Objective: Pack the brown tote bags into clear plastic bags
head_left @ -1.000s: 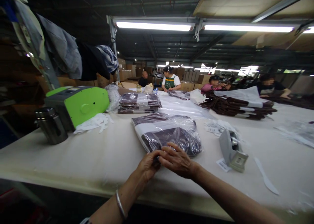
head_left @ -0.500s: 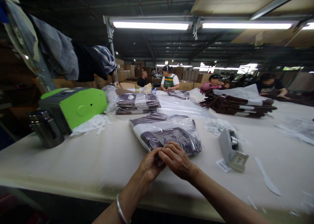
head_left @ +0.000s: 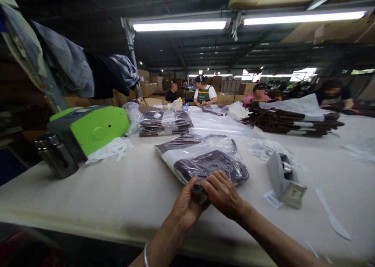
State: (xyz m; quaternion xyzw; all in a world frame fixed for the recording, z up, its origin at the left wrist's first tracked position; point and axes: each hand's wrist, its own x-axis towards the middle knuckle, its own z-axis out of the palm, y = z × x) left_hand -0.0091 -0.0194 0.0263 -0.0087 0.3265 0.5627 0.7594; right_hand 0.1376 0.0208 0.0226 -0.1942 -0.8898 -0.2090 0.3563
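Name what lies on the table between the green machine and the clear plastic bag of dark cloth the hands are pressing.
In the head view, loose white strips beside the green machine; then bare table up to the bag.

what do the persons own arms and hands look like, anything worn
Both forearms are bare, with no sleeves or gloves showing. The left hand has a thin silver bangle on its wrist. The right hand shows no ring, watch or band.

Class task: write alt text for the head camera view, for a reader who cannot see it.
Two bare hands, left hand and right hand, pinch the near edge of a clear plastic bag holding dark folded fabric on a pale table. A green machine sits left, a tape dispenser right.
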